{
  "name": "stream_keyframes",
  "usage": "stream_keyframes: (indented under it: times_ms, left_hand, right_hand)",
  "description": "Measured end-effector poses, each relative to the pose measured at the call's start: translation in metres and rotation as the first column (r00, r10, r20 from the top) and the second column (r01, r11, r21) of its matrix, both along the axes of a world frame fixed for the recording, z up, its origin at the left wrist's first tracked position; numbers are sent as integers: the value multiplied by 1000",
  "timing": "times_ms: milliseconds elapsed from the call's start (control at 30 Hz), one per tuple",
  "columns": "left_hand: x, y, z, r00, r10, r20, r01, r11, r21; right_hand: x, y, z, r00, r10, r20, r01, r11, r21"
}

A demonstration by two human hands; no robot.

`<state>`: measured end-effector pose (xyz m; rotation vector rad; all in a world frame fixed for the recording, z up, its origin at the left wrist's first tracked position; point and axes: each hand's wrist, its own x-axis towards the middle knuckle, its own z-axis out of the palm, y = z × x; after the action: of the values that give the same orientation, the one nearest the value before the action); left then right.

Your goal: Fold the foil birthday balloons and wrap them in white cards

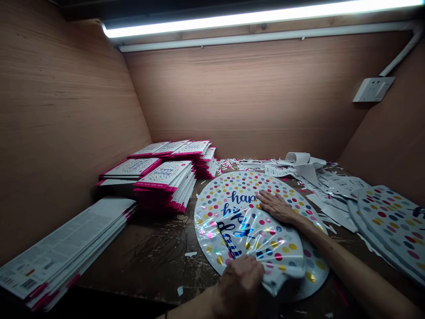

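A round white foil balloon (pixel 232 195) with coloured dots and blue "happy birthday" lettering lies flat in the middle of the dark worktable (pixel 156 252). Its near edge is folded up and over towards the centre. My left hand (pixel 239 283) is closed on that folded near flap at the balloon's bottom edge. My right hand (pixel 277 207) lies flat with fingers stretched out on the balloon's upper right part, pressing it down.
Stacks of pink-edged printed cards (pixel 166 179) stand at the back left, and a long stack of white sheets (pixel 63 250) lies at the near left. More dotted balloons (pixel 392 221) pile up at the right. Paper scraps (pixel 299 166) litter the back. Wooden walls enclose the bench; a socket (pixel 373 88) hangs upper right.
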<state>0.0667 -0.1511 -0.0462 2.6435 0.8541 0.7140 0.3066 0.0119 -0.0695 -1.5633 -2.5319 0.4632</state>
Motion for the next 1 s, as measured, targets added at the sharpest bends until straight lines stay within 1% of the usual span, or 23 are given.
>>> stream_keyframes:
  times_ms: [33,67,100,133,167,200,267,333,400,467,500,533,600,633,667,700,733,767,800,833,900,933,1000]
  left_hand:
    - [1,4,1,962,199,187,-140,947,-288]
    - [2,10,2,844,444,301,-216,794,-568]
    - [3,17,5,682,662,311,-227,595,-771]
    - [3,23,7,535,805,255,-209,419,-884]
    - [4,30,10,431,881,197,-181,298,-937]
    - [4,36,12,375,914,154,-159,227,-961]
    - [6,44,14,308,947,95,-115,136,-984]
    - [10,48,15,243,969,52,-61,69,-996]
    - [15,47,15,202,979,38,-23,43,-999]
    - [20,44,16,192,980,49,3,50,-999]
    - [21,41,18,199,978,65,13,63,-998]
    - [20,37,20,211,974,82,23,79,-997]
    - [15,29,29,242,963,120,32,116,-993]
    - [11,24,36,263,951,166,-9,174,-985]
    - [6,20,45,304,923,237,-81,273,-959]
    - [1,17,56,384,866,320,-158,403,-902]
    - [-3,16,66,507,768,391,-200,546,-814]
    - [-5,17,76,659,623,422,-174,672,-720]
    - [-6,21,84,796,447,407,-80,745,-662]
    - [-4,27,89,884,287,369,44,735,-677]
    - [1,47,88,947,102,304,198,560,-804]
    - [3,59,83,954,89,287,216,460,-861]
    - [4,82,68,950,149,274,217,317,-923]
  right_hand:
    - [2,1,2,1000,-1,-28,1,1000,-3]
    - [6,2,5,998,-5,-58,5,1000,-5]
    - [10,4,8,996,-15,-90,15,1000,-1]
    - [14,6,12,992,-33,-121,35,999,10]
    - [19,7,16,987,-59,-152,64,998,29]
    - [22,6,22,979,-91,-181,102,993,56]
    - [24,-3,33,960,-153,-233,188,973,133]
    - [15,-25,43,951,-153,-268,213,954,212]
    - [-4,-58,49,972,-7,-236,78,953,294]
    - [-28,-91,49,961,255,-104,-207,918,337]
    - [-40,-103,46,940,337,-46,-306,898,315]
    - [-49,-113,42,921,389,-6,-372,885,281]
    - [-61,-123,34,912,410,-6,-399,892,211]
    - [-63,-125,30,911,412,-29,-400,897,191]
    - [-63,-126,28,906,419,-56,-403,897,182]
    - [-62,-127,27,898,431,-83,-413,893,178]
    - [-60,-130,29,888,447,-108,-426,888,172]
    - [-58,-133,31,877,460,-140,-438,884,162]
    - [-56,-137,35,868,463,-182,-442,885,144]
    - [-54,-142,40,858,455,-239,-441,890,111]
    - [-51,-151,47,814,413,-408,-446,895,16]
    - [-50,-154,49,769,332,-546,-436,897,-69]
    - [-47,-153,48,604,9,-797,-401,868,-294]
